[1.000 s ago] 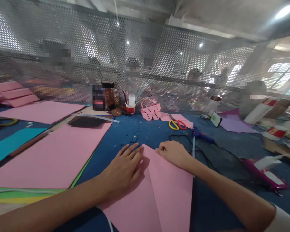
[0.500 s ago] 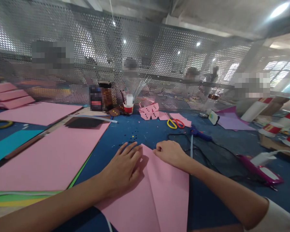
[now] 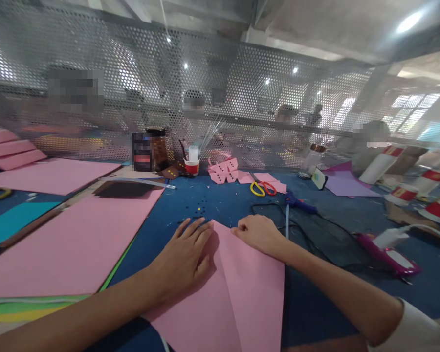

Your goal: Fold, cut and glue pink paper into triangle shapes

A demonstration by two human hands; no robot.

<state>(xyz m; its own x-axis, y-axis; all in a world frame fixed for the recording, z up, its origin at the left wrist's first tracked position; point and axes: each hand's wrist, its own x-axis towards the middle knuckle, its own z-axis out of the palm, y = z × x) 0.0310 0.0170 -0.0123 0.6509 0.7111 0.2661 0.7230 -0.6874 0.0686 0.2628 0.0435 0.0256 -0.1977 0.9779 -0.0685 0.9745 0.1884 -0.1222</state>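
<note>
A folded pink paper sheet (image 3: 238,288) lies in front of me on the blue table (image 3: 223,200), its point aimed away from me. My left hand (image 3: 181,259) lies flat on the sheet's left flap with fingers stretched out, pressing it down. My right hand (image 3: 258,233) rests on the sheet's upper right edge near the tip, fingers curled into a loose fist against the paper.
Large pink sheets (image 3: 77,239) over green and teal paper lie to the left. Scissors (image 3: 263,187), a blue glue gun (image 3: 298,201) with black cable, a pink device (image 3: 388,250), a red cup (image 3: 191,165), jars and paper cups (image 3: 438,209) stand around. A perforated metal screen (image 3: 220,93) closes off the back, with people behind it.
Both hands stay on the folded pink sheet. The view has shifted slightly, with no clear change in the fold.
</note>
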